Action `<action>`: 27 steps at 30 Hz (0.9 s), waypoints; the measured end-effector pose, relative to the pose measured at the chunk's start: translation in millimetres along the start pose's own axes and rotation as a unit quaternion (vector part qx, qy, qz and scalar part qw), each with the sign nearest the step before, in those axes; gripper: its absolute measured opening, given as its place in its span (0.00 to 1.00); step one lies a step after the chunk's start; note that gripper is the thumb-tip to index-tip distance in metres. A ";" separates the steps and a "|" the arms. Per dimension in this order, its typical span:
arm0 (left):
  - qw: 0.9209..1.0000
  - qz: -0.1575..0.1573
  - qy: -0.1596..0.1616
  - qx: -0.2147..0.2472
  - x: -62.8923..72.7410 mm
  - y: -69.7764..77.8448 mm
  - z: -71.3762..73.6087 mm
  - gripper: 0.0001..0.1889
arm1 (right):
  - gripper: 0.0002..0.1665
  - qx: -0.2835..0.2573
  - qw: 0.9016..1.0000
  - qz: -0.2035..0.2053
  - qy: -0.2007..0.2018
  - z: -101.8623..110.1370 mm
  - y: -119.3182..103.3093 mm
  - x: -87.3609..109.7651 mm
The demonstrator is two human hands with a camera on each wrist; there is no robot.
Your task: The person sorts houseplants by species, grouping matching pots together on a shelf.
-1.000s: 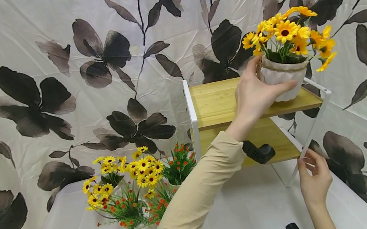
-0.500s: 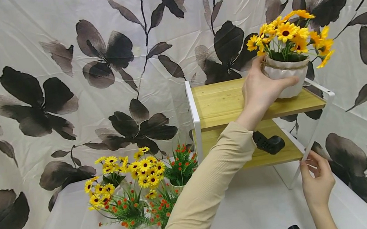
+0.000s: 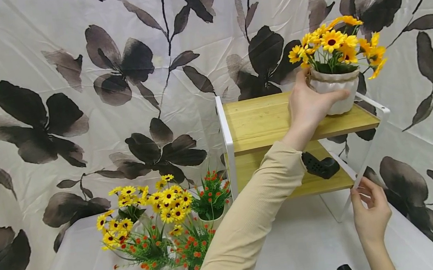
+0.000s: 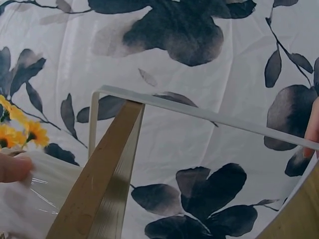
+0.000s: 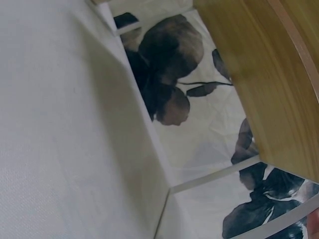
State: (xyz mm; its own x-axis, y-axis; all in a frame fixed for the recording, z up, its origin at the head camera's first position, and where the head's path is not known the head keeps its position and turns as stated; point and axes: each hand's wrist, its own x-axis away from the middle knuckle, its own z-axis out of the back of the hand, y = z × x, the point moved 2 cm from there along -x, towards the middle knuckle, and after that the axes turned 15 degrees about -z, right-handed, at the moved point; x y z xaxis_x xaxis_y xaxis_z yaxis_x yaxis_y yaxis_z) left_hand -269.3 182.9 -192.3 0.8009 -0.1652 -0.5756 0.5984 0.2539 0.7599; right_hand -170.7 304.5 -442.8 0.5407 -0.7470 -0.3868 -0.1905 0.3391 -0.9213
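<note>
My left hand (image 3: 309,99) grips a white flower pot (image 3: 338,89) of yellow daisy-like flowers (image 3: 334,45), thumb across its near side. Twine circles the pot's rim. It is at the right end of the top board (image 3: 258,117) of a two-tier rack with a white frame. In the left wrist view, the thumb (image 4: 15,169) lies against the pot (image 4: 30,199). My right hand (image 3: 371,213) pinches the rack's white right leg (image 3: 358,181) beside the lower board (image 3: 320,183). Only a bit of a right finger (image 5: 314,224) shows at the edge of the right wrist view.
Several pots of yellow flowers (image 3: 172,201) and red-dotted green plants (image 3: 210,193) crowd the white table (image 3: 82,254) left of the rack. A floral cloth (image 3: 178,68) hangs behind. Black wrist mounts (image 3: 320,166) sit by both wrists.
The left hand has pushed the flower pot slightly farther back on the top board, its forearm shifting right and up. The right hand keeps its place on the rack leg.
</note>
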 end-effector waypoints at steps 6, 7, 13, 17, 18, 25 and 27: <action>1.000 -0.001 0.009 0.015 -0.6 -1.1 -2.7 0.43 | 0.20 -0.003 1.000 0.003 0.001 0.4 2.0 1.2; 1.000 -0.001 0.010 0.014 -0.9 -0.9 -3.0 0.43 | 0.20 0.000 1.000 0.006 0.002 0.7 1.8 1.2; 1.000 0.006 0.014 0.004 -1.9 -0.1 -4.0 0.44 | 0.20 0.012 1.000 0.015 0.004 1.9 -0.2 2.2; 1.000 0.010 0.015 0.001 -1.9 0.3 -6.1 0.43 | 0.20 0.013 1.000 0.011 0.006 2.2 -1.3 2.5; 1.000 0.011 0.014 0.000 -1.8 0.5 -6.6 0.44 | 0.19 0.013 1.000 0.011 0.007 2.2 -1.6 2.5; 1.000 0.010 -0.005 -0.004 -0.8 -0.2 -5.7 0.45 | 0.19 0.017 1.000 0.006 0.007 2.3 -6.2 4.4; 1.000 0.011 -0.012 -0.006 -0.5 -0.1 -5.1 0.45 | 0.19 0.016 1.000 0.005 0.007 2.6 -7.3 4.9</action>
State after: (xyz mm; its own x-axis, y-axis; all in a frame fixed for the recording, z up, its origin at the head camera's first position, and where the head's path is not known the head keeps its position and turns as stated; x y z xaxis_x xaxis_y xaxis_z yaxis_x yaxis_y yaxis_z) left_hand -269.9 187.9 -193.7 0.8146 -0.1817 -0.5508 0.5800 0.2695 0.7688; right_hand -164.6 299.9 -437.8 0.5279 -0.7505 -0.3975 -0.1691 0.3657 -0.9152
